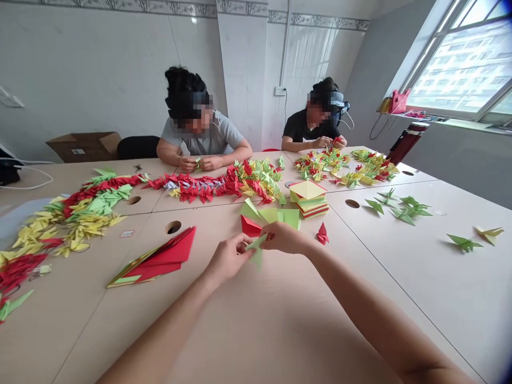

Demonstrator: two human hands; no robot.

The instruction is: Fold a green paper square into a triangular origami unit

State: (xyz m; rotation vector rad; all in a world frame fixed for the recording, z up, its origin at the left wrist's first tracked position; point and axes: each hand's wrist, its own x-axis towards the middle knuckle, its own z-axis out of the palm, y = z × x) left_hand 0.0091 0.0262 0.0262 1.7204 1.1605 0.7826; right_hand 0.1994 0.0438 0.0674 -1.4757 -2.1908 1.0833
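Observation:
Between my two hands is a small folded light green paper, held above the table. My left hand pinches its left side, and my right hand has closed fingers on its upper right part. Just beyond them lie a red folded paper and several flat green sheets. Behind those stands a stack of square papers in yellow, green and red. A small red folded piece rests right of my right hand.
Red and green folded sheets lie at left. Strings of paper cranes stretch across the table; loose green cranes are at right. Two people sit opposite, handling paper. Holes pierce the tabletop.

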